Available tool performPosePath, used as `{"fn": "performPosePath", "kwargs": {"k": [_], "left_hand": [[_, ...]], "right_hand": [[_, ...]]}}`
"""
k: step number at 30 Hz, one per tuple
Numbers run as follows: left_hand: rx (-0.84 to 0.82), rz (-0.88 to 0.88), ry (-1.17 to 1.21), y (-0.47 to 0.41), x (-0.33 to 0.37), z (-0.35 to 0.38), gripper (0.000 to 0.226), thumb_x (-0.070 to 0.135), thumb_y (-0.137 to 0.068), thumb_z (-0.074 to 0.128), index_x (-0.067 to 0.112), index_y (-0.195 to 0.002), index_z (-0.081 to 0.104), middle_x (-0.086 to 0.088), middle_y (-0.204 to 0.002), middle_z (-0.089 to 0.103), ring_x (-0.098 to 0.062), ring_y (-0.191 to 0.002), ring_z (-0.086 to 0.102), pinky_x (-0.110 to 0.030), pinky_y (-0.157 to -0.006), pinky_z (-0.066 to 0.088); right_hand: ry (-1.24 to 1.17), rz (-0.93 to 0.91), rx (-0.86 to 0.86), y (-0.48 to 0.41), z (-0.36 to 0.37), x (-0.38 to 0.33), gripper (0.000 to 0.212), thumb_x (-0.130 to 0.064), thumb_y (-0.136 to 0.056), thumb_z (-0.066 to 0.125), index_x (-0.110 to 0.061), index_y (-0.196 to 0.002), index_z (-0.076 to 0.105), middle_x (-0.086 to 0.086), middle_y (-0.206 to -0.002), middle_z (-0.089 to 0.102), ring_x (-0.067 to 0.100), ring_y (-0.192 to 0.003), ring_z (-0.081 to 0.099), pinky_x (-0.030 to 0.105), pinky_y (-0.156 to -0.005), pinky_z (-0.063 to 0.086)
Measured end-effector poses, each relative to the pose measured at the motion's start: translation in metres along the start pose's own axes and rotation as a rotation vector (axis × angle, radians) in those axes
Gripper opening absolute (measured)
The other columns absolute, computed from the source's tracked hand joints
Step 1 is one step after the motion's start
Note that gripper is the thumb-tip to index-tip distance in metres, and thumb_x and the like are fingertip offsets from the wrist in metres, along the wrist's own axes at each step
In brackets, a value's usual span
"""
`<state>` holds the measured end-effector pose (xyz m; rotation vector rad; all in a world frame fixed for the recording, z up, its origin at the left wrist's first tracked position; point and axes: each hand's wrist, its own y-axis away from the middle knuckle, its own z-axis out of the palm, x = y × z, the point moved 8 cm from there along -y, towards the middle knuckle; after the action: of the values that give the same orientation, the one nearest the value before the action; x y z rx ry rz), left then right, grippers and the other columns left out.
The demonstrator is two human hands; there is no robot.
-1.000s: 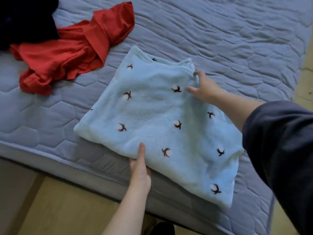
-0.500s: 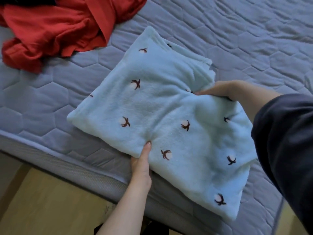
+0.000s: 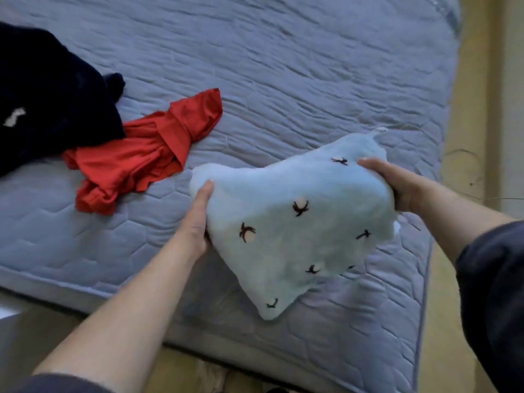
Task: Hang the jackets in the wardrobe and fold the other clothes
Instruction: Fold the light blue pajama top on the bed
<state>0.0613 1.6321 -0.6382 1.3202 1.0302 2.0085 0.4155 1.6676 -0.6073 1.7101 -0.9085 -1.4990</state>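
Observation:
A folded light-blue fleece garment with small dark embroidered motifs is lifted off the mattress, its lower corner drooping toward the bed. My left hand grips its left edge, thumb on top. My right hand grips its right edge near the top. A crumpled red garment lies on the bed to the left, and a dark navy garment is heaped at the far left, partly over the red one.
The grey-blue quilted mattress fills most of the view; its near edge runs along the bottom and its right edge at the far right. Yellowish floor shows beyond the right edge and below.
The blue garment lay flat on the mattress with my hands at its edges; now it is folded smaller and lifted in both hands. The view has shifted, showing the navy garment.

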Motion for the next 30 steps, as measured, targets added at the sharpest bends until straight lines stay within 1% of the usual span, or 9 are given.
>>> {"fn": "performPosePath", "kwargs": {"k": [4, 10, 15, 18, 22, 24, 26, 28, 30], "left_hand": [[-0.111, 0.168, -0.228, 0.039, 0.131, 0.078, 0.049, 0.064, -0.088, 0.047, 0.02, -0.101, 0.066, 0.003, -0.085, 0.076, -0.011, -0.076, 0.072, -0.026, -0.064, 0.055], [-0.177, 0.295, -0.413, 0.076, 0.202, 0.133, 0.057, 0.071, -0.075, 0.058, 0.024, -0.106, 0.069, 0.003, -0.099, 0.075, -0.016, -0.091, 0.071, -0.042, -0.089, 0.053], [-0.064, 0.187, -0.672, 0.036, 0.116, 0.088, 0.068, 0.076, -0.073, 0.055, 0.036, -0.128, 0.053, 0.007, -0.131, 0.06, -0.02, -0.123, 0.053, -0.059, -0.104, 0.034], [0.016, -0.005, -0.862, -0.003, 0.012, 0.026, 0.075, 0.072, -0.078, 0.052, 0.027, -0.137, 0.048, 0.001, -0.14, 0.051, -0.018, -0.119, 0.049, -0.045, -0.098, 0.036], [0.12, -0.15, -1.031, -0.017, -0.098, -0.053, 0.068, 0.055, -0.084, 0.059, 0.005, -0.129, 0.055, -0.015, -0.134, 0.054, -0.027, -0.108, 0.055, -0.033, -0.081, 0.037], [0.147, -0.136, -1.06, -0.024, -0.107, -0.068, 0.06, 0.05, -0.087, 0.059, 0.005, -0.126, 0.057, -0.02, -0.133, 0.055, -0.031, -0.112, 0.056, -0.035, -0.082, 0.041], [0.098, -0.078, -1.065, -0.03, -0.096, -0.063, 0.049, 0.05, -0.088, 0.058, 0.013, -0.121, 0.058, -0.016, -0.128, 0.059, -0.026, -0.098, 0.057, -0.035, -0.074, 0.041], [0.031, -0.012, -1.086, -0.034, -0.078, -0.049, 0.059, 0.058, -0.083, 0.06, 0.014, -0.121, 0.053, -0.007, -0.123, 0.06, -0.022, -0.095, 0.057, -0.033, -0.066, 0.041], [0.007, 0.067, -1.083, -0.034, -0.058, -0.031, 0.069, 0.061, -0.077, 0.064, 0.014, -0.125, 0.047, -0.001, -0.118, 0.058, -0.021, -0.1, 0.059, -0.035, -0.072, 0.048]], "right_hand": [[-0.223, -0.24, 0.078, 0.071, -0.034, -0.071, 0.049, -0.048, -0.078, 0.066, -0.023, -0.121, 0.064, 0.004, -0.114, 0.071, 0.021, -0.101, 0.068, 0.038, -0.086, 0.052], [-0.252, -0.384, 0.009, 0.136, -0.047, -0.077, 0.057, -0.024, -0.075, 0.066, -0.021, -0.131, 0.058, 0.001, -0.13, 0.062, 0.019, -0.12, 0.058, 0.044, -0.1, 0.045], [-0.198, -0.227, 0.107, 0.108, -0.034, 0.056, 0.053, -0.023, -0.078, 0.065, -0.027, -0.13, 0.055, -0.006, -0.13, 0.061, 0.018, -0.125, 0.053, 0.052, -0.108, 0.035], [-0.131, 0.026, 0.13, 0.085, -0.004, 0.186, 0.055, -0.022, -0.08, 0.068, -0.026, -0.132, 0.05, -0.005, -0.135, 0.056, 0.016, -0.126, 0.049, 0.05, -0.109, 0.033], [-0.027, 0.381, -0.079, 0.08, 0.043, 0.33, 0.051, -0.025, -0.083, 0.072, -0.017, -0.129, 0.05, -0.005, -0.129, 0.056, 0.015, -0.124, 0.047, 0.05, -0.111, 0.03], [-0.026, 0.439, -0.136, 0.081, 0.047, 0.349, 0.051, -0.028, -0.081, 0.074, -0.02, -0.127, 0.052, -0.004, -0.131, 0.055, 0.014, -0.123, 0.047, 0.051, -0.112, 0.029], [-0.008, 0.444, -0.173, 0.081, 0.04, 0.34, 0.075, -0.044, -0.065, 0.082, -0.024, -0.129, 0.047, -0.005, -0.139, 0.047, 0.015, -0.131, 0.04, 0.05, -0.112, 0.027], [0.07, 0.456, -0.179, 0.078, 0.026, 0.321, 0.096, -0.054, -0.06, 0.08, -0.027, -0.14, 0.036, -0.004, -0.146, 0.039, 0.018, -0.138, 0.031, 0.05, -0.111, 0.027], [0.124, 0.419, -0.11, 0.067, 0.008, 0.295, 0.092, -0.055, -0.068, 0.073, -0.03, -0.146, 0.031, -0.004, -0.152, 0.032, 0.021, -0.142, 0.027, 0.053, -0.11, 0.027]]}}
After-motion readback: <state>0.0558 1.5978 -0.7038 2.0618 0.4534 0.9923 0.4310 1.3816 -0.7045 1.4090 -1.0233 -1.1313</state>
